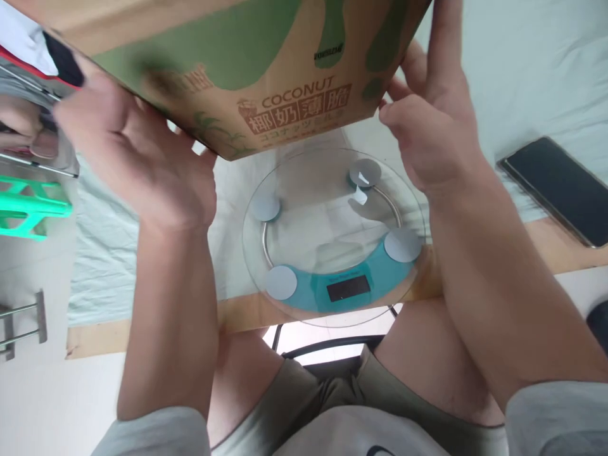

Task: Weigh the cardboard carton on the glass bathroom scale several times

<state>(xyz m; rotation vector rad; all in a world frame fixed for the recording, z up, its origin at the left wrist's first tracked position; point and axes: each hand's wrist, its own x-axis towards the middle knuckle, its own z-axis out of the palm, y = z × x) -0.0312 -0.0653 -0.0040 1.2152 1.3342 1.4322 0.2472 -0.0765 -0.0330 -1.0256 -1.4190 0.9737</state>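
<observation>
A brown cardboard box [228, 120] with green shapes and the red word COCONUT is held up at the top of the head view, tilted, its upper part out of frame. My left hand [147, 145] supports its lower left side, the fingertips partly hidden beneath it. At the right end, my right hand [432, 114] grips the edge with thumb and fingers. Below the box, apart from it, a round glass scale [313, 234] with a teal band and a dark display lies on the cloth, overhanging the table's front edge.
A black phone [560, 190] lies on the pale green cloth [527, 63] at the right. The wooden table edge [99, 339] runs before my knees. On the left floor side stand a green plastic stool [33, 206] and metal legs [23, 323]; part of another person [23, 120] shows there.
</observation>
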